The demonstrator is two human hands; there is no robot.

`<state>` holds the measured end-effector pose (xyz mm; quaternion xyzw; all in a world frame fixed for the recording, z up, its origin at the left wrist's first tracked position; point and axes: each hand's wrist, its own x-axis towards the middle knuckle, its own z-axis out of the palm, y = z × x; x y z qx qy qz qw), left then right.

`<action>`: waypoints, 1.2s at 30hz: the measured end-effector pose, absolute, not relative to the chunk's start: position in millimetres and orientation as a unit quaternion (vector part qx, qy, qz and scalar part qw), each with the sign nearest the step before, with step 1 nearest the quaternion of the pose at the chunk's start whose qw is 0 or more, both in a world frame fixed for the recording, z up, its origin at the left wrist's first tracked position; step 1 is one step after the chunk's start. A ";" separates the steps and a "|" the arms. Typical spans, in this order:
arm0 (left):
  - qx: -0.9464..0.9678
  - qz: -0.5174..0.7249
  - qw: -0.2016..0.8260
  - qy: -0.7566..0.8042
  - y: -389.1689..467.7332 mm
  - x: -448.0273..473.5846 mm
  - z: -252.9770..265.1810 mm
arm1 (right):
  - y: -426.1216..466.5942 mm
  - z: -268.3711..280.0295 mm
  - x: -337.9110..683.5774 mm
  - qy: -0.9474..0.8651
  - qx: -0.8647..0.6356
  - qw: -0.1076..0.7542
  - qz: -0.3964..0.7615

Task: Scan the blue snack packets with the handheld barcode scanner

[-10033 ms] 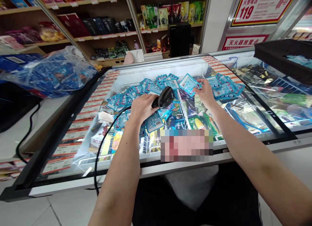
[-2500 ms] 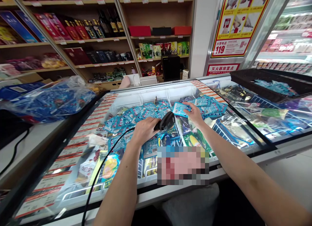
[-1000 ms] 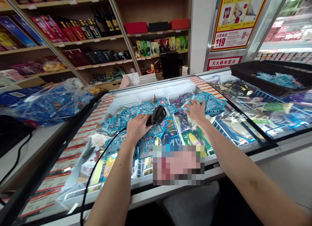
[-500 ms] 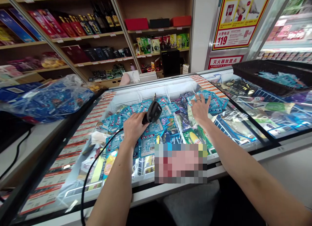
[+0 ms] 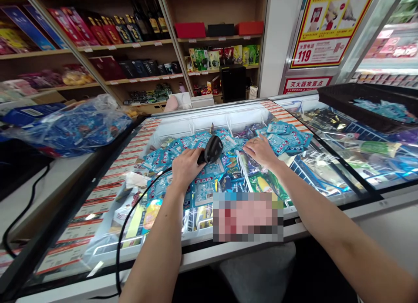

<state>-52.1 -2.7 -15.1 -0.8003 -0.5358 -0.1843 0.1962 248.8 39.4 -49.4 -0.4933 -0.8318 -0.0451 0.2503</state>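
My left hand (image 5: 187, 167) is wrapped round the handle of a black barcode scanner (image 5: 214, 149), whose cable runs down to the lower left. The scanner's head hangs over many blue packets (image 5: 204, 190) lying in the freezer. My right hand (image 5: 260, 151) is over the wire divider, fingers slightly bent and pointing left, with fingertips at the edge of the blue packets; I see nothing held in it. Just beyond it lies a second heap of blue packets (image 5: 285, 137).
The chest freezer's front rim (image 5: 196, 258) runs below my forearms. A white wire divider (image 5: 242, 168) splits its contents. A black basket (image 5: 339, 98) with blue packets stands at right. A clear bag of blue packs (image 5: 78, 126) sits at left. Shelves stand behind.
My right hand has moved left, off the right-hand heap of blue packets, and its fingers have drawn closer together. My left hand still holds the scanner; the view has shifted slightly.
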 end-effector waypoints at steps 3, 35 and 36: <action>-0.801 -0.180 0.198 -0.535 -3.1 -51.3 -14.4 | 40.6 -50.2 249.9 -0.820 -0.507 0.265 -0.024; -0.832 -0.177 0.192 -0.489 -3.2 -51.1 -14.1 | 60.1 -63.8 260.3 -0.654 -0.559 0.504 0.082; -0.834 -0.177 0.192 -0.485 -3.4 -50.9 -14.0 | 60.9 -64.5 261.3 -0.649 -0.555 0.514 0.088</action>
